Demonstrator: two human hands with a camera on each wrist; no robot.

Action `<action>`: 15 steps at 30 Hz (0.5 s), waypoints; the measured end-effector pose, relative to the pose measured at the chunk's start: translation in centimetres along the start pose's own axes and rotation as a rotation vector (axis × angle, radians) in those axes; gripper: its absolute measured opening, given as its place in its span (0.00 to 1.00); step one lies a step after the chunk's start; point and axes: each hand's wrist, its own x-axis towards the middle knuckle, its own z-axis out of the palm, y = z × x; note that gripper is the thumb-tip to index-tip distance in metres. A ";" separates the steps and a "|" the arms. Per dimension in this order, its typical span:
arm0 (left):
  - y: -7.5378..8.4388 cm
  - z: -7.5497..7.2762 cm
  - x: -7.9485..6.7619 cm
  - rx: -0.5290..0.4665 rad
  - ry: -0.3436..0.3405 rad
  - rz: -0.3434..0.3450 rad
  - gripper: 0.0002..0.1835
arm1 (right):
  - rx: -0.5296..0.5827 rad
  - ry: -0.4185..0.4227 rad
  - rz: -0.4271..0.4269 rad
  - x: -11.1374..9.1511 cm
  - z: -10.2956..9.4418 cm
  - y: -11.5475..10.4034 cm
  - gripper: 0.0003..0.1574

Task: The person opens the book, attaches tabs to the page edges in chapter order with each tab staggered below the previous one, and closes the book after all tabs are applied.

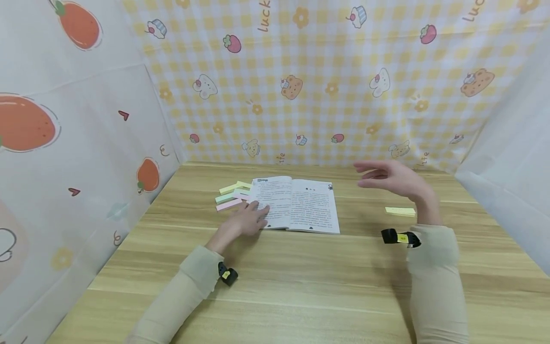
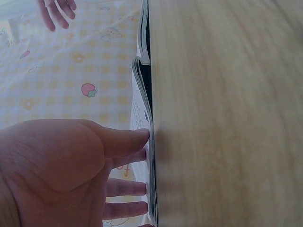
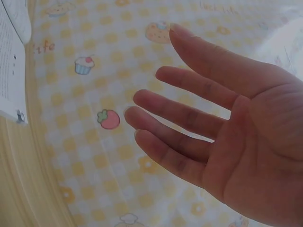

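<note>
An open book (image 1: 312,205) with printed pages lies flat on the wooden table. My left hand (image 1: 245,220) rests on the left page near its lower outer corner, fingers extended. In the left wrist view, the fingertips and thumb (image 2: 128,142) press at the page by the book's edge. My right hand (image 1: 388,179) is raised above the table to the right of the book, holding nothing. Its fingers (image 3: 180,113) are spread and slightly bent in the right wrist view. Left of the book, partly under its edge, lie several paper strips (image 1: 229,204) in yellow, green and pink.
A yellow strip pad (image 1: 400,211) lies on the table (image 1: 309,286) below the right hand. Behind the table hangs a yellow checked curtain (image 1: 275,114), and a white patterned sheet (image 1: 94,143) closes off the left side.
</note>
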 end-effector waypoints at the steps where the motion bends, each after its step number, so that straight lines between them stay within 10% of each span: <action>1: 0.0 0.0 0.0 0.004 -0.002 0.000 0.29 | 0.006 0.002 0.004 -0.1 -0.2 0.2 0.35; 15: 0.0 0.0 0.0 -0.002 -0.001 -0.008 0.30 | 0.033 0.043 0.058 -2.3 -2.4 3.1 0.33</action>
